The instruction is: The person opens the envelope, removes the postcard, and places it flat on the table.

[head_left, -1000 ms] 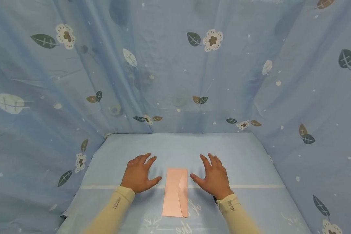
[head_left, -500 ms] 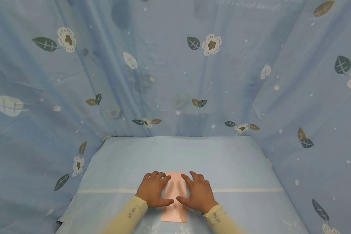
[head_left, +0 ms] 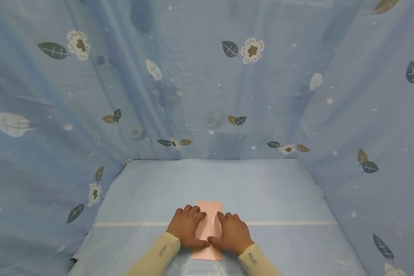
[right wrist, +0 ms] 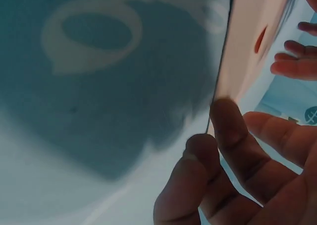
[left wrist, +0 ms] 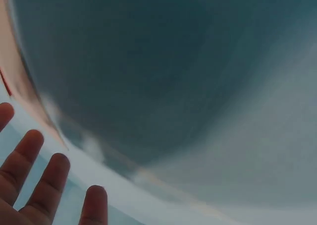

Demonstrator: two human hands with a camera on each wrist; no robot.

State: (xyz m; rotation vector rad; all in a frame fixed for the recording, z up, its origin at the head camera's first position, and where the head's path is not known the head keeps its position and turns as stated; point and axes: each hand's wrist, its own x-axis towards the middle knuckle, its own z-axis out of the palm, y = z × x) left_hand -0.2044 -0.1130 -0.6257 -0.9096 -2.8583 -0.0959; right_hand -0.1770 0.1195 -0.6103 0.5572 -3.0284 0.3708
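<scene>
A pink envelope (head_left: 209, 209) lies flat on the light-blue tablecloth, its flap toward the right side. Over its left edge rests my left hand (head_left: 188, 228), fingers spread and thumb lying across the paper. My right hand (head_left: 233, 234) is at the opposite edge, its thumb near the other thumb at the envelope's middle. In the left wrist view, loosely extended fingers (left wrist: 53, 178) show beside the envelope's edge (left wrist: 22, 81). From the right wrist, bent fingertips (right wrist: 229, 121) appear at the right edge of the envelope (right wrist: 245, 46). Both palms cover part of it.
Light-blue cloth (head_left: 262, 184) with a pale stripe (head_left: 289, 223) covers the table. Blue curtains (head_left: 207, 88) printed with leaves and flowers stand at the back and both sides.
Both hands have come inward and toward the person, from either side of the envelope to over it, bringing the thumbs close together. The envelope has hardly moved.
</scene>
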